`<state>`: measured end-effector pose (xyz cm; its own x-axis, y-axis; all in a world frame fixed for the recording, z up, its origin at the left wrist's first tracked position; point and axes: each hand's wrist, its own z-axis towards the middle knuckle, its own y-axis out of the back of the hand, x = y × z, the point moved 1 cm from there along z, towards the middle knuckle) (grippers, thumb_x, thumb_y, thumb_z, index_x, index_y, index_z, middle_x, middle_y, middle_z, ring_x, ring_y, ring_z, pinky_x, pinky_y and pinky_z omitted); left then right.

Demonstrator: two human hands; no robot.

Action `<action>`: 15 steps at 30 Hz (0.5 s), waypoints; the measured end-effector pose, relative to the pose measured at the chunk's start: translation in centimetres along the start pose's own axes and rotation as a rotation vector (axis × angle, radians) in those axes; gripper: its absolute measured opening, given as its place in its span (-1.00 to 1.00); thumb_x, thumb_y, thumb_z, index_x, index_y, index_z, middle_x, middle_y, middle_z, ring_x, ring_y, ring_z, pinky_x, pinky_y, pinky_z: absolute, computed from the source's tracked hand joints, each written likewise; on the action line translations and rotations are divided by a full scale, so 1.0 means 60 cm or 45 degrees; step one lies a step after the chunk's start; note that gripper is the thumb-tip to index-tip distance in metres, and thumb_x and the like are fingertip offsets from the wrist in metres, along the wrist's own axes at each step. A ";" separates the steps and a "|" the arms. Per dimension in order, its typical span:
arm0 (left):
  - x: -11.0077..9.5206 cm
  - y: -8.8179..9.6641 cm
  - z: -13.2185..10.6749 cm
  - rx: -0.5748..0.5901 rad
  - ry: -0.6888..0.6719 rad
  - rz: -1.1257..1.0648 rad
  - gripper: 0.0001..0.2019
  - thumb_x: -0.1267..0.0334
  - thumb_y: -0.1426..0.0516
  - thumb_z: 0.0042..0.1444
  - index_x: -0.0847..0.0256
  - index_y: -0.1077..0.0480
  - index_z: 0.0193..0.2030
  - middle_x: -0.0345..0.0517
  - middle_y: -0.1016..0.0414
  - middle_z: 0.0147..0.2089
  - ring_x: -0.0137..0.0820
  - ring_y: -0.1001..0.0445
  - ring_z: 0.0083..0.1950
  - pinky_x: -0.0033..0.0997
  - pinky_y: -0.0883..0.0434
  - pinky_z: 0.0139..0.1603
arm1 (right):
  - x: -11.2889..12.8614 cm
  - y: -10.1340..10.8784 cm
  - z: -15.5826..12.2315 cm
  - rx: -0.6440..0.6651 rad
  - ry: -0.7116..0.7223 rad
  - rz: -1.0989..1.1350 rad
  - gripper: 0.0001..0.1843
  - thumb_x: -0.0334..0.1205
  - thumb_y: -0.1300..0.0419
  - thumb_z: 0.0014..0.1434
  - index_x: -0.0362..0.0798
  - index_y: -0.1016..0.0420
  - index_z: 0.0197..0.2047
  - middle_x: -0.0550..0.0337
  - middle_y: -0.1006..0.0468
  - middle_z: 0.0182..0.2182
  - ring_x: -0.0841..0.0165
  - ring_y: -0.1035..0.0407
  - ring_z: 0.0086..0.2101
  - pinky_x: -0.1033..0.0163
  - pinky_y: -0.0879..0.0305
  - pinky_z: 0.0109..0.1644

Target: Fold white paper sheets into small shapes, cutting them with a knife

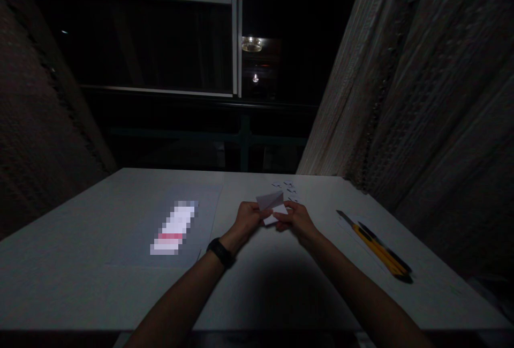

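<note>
A small folded piece of white paper point(271, 203) is held up between both hands over the middle of the white table point(249, 294). My left hand point(248, 219), with a dark band point(220, 252) on its wrist, pinches the paper's left side. From the right, my right hand point(297, 219) grips the other side, and both thumbs press near the paper's lower middle. Creases and a raised flap show along its upper part. Just beyond the paper lie several small dark-marked pieces point(289, 184), too small to make out.
At left, a pixelated lit screen point(175, 228) lies on a pale sheet point(132, 246). A yellow utility knife point(375, 246) and a black pen-like object point(385, 246) lie at right on paper. Curtains point(341, 96) flank a dark window point(160, 43) behind the table.
</note>
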<state>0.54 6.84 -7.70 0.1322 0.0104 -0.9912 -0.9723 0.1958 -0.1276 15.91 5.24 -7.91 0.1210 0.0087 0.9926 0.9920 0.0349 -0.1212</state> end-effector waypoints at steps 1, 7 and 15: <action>0.000 0.000 0.000 0.003 0.003 -0.018 -0.71 0.20 -0.33 -0.38 0.42 -0.49 -0.53 -0.10 -0.42 -0.59 -0.48 -0.32 -0.58 -0.52 -0.20 -0.57 | 0.001 0.001 0.000 0.015 0.000 0.005 -0.60 -0.20 -0.40 -0.28 -0.15 -0.41 -0.35 0.18 -0.51 -0.65 0.37 -0.39 -0.68 0.33 -0.34 -0.63; 0.002 0.003 0.001 0.003 0.009 -0.060 -0.67 0.21 -0.34 -0.40 0.43 -0.51 -0.47 -0.05 -0.46 -0.55 -0.41 -0.38 -0.54 -0.48 -0.26 -0.53 | 0.008 0.002 0.001 0.117 -0.044 0.000 -0.60 -0.15 -0.36 -0.20 -0.18 -0.43 -0.29 0.11 -0.53 -0.63 0.32 -0.43 -0.64 0.30 -0.38 -0.59; 0.008 0.004 0.005 -0.034 -0.068 0.103 -0.73 0.19 -0.30 -0.32 0.41 -0.50 -0.53 -0.13 -0.42 -0.60 -0.49 -0.30 -0.58 -0.52 -0.17 -0.57 | 0.005 0.005 0.002 0.133 0.008 -0.128 -0.49 -0.08 -0.39 -0.27 -0.19 -0.40 -0.26 0.13 -0.52 -0.65 0.32 -0.43 -0.64 0.28 -0.39 -0.56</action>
<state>0.44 7.20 -8.19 0.0626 0.0778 -0.9950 -0.9849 0.1660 -0.0490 16.26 5.34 -7.64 0.0220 -0.0064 0.9997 0.9900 0.1394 -0.0209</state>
